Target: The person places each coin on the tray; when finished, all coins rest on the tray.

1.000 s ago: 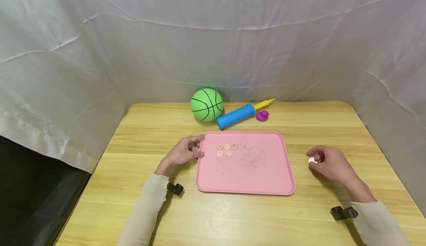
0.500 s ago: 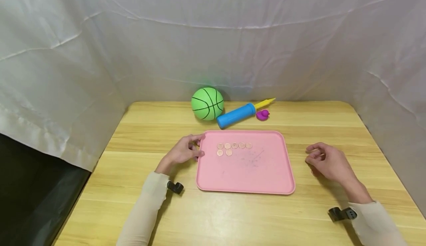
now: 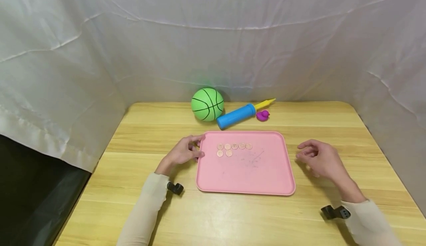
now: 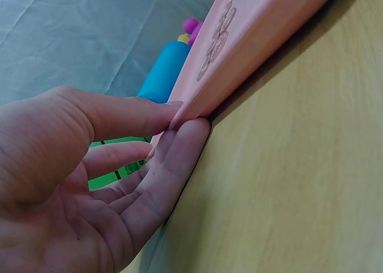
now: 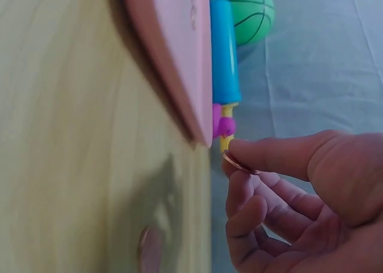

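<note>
A pink tray (image 3: 259, 179) lies flat on the wooden table. Copper coins (image 3: 234, 146) sit on it toward the back left, several in one row and two in a row below. My left hand (image 3: 181, 151) grips the tray's left rim, thumb over the edge (image 4: 173, 114) and fingers beneath. To the right of the tray, my right hand (image 3: 323, 160) is raised over the table. Between thumb and index finger it pinches a thin copper coin (image 5: 239, 164), which the head view hardly shows. Below that hand, another copper-coloured round piece (image 5: 149, 252) lies on the wood.
Behind the tray are a green ball (image 3: 207, 104) with black lines, a blue hand pump (image 3: 236, 116) with a yellow nozzle (image 3: 265, 104), and a purple toy duck (image 3: 263, 115). Grey cloth (image 3: 239, 53) hangs round the table's back and sides.
My right hand has moved a little left toward the tray with the coin, whose bright face showed one second ago and has since turned from view. The left hand and the tray coins stay put.
</note>
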A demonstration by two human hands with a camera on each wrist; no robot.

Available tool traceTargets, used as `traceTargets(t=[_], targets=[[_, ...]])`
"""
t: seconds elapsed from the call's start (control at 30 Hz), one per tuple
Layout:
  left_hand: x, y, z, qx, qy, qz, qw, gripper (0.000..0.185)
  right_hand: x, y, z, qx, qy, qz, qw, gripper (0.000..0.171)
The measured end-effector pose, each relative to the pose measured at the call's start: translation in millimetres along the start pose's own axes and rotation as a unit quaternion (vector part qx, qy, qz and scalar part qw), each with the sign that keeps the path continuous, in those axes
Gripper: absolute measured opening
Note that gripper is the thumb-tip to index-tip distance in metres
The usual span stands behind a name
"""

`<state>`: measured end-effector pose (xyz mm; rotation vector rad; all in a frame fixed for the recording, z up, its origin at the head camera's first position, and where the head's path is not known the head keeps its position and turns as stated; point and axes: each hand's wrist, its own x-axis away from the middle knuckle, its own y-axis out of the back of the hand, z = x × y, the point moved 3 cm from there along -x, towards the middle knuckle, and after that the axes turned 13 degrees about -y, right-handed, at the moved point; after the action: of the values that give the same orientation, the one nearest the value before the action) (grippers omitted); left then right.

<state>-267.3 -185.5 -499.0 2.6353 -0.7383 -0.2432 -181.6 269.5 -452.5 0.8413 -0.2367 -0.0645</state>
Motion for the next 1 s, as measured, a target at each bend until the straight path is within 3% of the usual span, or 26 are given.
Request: traceTargets(t=[0.33, 0.87, 1.0], targets=[[0.0, -0.9, -0.1, 0.002, 0.003, -0.002, 1.0, 0.073, -1.4, -9.3, 24.2, -0.005, 0.029, 0.001, 1.0, 0.023], [1.2, -1.8, -2.9, 0.0, 0.008, -0.004, 1.0, 0.072, -11.8, -45.4, 48.6, -0.07, -0.012, 0.074, 0.995, 0.022], [0.7, -1.5, -3.4, 0.003, 0.007, -0.003, 1.0, 0.073, -14.3, -57.2, 57.2, -0.071, 0.008, 0.073, 0.995, 0.019]])
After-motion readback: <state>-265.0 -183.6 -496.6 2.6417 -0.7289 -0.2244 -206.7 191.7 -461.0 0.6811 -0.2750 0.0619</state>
